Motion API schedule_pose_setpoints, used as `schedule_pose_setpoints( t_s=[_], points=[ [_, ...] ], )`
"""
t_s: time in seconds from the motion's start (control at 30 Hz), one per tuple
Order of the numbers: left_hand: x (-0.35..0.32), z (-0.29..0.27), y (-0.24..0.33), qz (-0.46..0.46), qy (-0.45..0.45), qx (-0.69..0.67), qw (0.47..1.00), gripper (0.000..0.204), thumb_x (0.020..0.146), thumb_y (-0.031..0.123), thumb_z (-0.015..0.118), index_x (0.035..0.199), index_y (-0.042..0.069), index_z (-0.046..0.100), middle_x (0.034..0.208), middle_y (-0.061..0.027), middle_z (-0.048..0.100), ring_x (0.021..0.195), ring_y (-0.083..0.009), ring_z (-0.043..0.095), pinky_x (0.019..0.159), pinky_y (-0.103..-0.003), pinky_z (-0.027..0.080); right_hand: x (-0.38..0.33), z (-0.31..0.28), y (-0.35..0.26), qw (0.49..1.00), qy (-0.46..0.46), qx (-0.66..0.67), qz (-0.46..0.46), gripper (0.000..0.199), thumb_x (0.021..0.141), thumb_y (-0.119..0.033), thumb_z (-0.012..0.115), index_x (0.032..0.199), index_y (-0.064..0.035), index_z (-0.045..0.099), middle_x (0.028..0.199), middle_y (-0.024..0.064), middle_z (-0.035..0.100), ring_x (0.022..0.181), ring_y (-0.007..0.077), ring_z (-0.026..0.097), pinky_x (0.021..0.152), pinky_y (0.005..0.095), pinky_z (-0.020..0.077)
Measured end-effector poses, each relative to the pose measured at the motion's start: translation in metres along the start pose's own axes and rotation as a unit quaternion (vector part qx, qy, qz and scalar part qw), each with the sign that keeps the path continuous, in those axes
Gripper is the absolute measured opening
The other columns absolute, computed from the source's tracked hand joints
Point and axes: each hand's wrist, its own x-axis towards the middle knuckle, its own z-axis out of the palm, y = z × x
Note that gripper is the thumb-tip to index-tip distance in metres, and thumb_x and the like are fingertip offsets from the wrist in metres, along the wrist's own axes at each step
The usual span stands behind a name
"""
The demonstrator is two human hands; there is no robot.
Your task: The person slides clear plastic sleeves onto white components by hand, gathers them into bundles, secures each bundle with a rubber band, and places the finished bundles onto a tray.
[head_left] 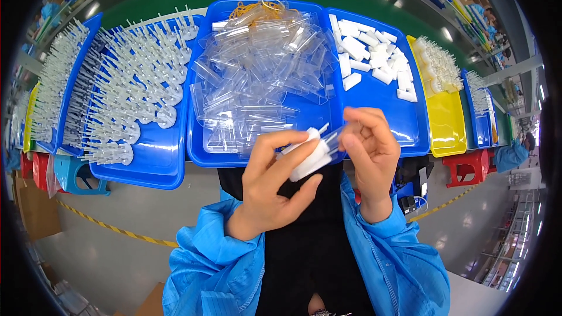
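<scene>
A: What are the hands doing, there in the lower middle of the frame?

B: The left hand (274, 184) is curled round a white plastic cylinder (312, 159), thumb below and fingers wrapped over the top. The right hand (367, 146) pinches a clear plastic tube (335, 136) between thumb and forefinger, its other fingers loosely bent. The tube's end sits over the tip of the white piece, so the two parts touch, both tilted up toward the right.

A: So neither hand is spread open?

B: No, both are closed on their parts. They hover just in front of the near edge of the middle blue tray (199, 140).

A: What's in that tray?

B: A heap of clear plastic sleeves (257, 76), with a few yellow rubber bands (257, 7) at the far edge, top centre.

A: And beside it?

B: To the right, another blue tray (410, 134) holds white plastic cylinders (372, 52) like the one in hand. Further right is a yellow tray (448, 129) with small white parts (439, 64) piled at its far end. On the left, a blue tray (152, 169) carries rows of white plungers (137, 90) with round flat ends, and more of them fill trays at the far left edge.

A: The person's clothing?

B: Blue sleeves (211, 257) over a black apron.
</scene>
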Motion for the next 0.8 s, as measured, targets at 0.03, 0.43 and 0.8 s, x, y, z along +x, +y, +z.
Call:
schedule_pose_setpoints(
  t_s=[0.03, 0.43, 0.8],
  points=[
    [0.001, -0.001, 0.001, -0.001, -0.004, -0.001, 1.000, 0.047, 0.067, -0.006, 0.074, 0.113, 0.000, 0.066, 0.114, -0.0134, 0.057, 0.089, -0.0228, 0.060, 0.064, -0.025, 0.047, 0.001, 0.000, 0.001, 0.998, 0.045, -0.035, -0.009, 0.036, 0.088, 0.004, 0.062, 0.122, 0.0071, 0.050, 0.112, 0.0139, 0.058, 0.087, 0.0098, 0.060, 0.075, 0.0215, 0.0500],
    [-0.014, 0.019, -0.019, 0.144, 0.031, 0.123, 0.981, 0.069, 0.072, 0.002, 0.081, 0.132, -0.003, 0.047, 0.125, -0.0235, 0.057, 0.113, -0.0363, 0.060, 0.091, -0.038, 0.054, -0.002, 0.015, 0.002, 0.912, -0.023, -0.345, -0.223, 0.088, 0.055, -0.019, 0.084, 0.132, -0.0018, 0.045, 0.127, 0.0156, 0.048, 0.120, 0.0342, 0.049, 0.099, 0.0424, 0.0406],
    [-0.020, 0.016, -0.022, 0.099, 0.026, 0.106, 0.989, 0.072, 0.075, 0.005, 0.080, 0.134, -0.005, 0.040, 0.131, -0.0260, 0.052, 0.113, -0.0371, 0.060, 0.093, -0.043, 0.052, -0.008, 0.028, -0.001, 0.859, 0.024, -0.450, -0.243, 0.063, 0.055, -0.019, 0.081, 0.114, -0.0054, 0.065, 0.106, 0.0100, 0.053, 0.115, 0.0323, 0.045, 0.092, 0.0439, 0.0394]
  ],
)
